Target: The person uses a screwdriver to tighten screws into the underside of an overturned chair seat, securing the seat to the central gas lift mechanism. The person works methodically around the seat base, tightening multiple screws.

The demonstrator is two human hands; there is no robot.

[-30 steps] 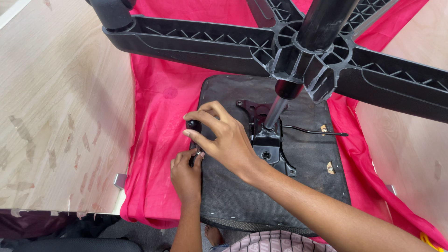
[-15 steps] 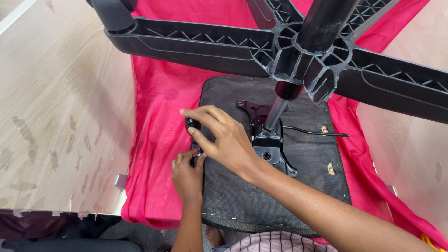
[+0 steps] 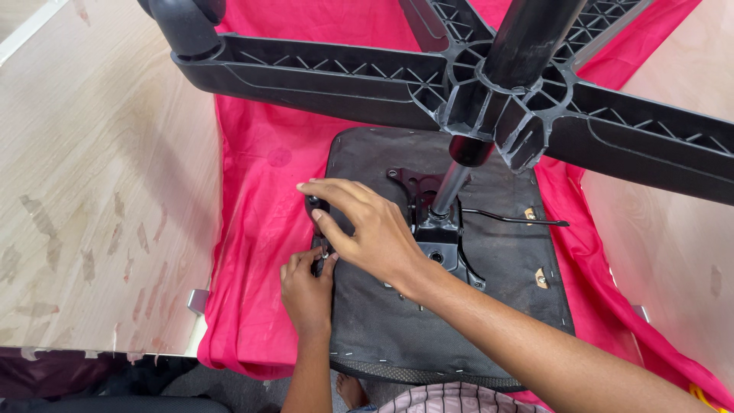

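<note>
Fastening a small black bracket at the left edge of the upturned black fabric-covered chair seat, both hands are working close together. The right hand is pinching the bracket, the left hand is gripping a small fastener just below it. Judging by this, seating that fastener squarely is coming next.

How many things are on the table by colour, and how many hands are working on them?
Black: 2, the upturned chair seat and the star-shaped chair base above it.
Pink: 1, the cloth under the seat.
Hands: 2, the left hand and the right hand, both at the seat's left edge.
Total: 5.
</note>
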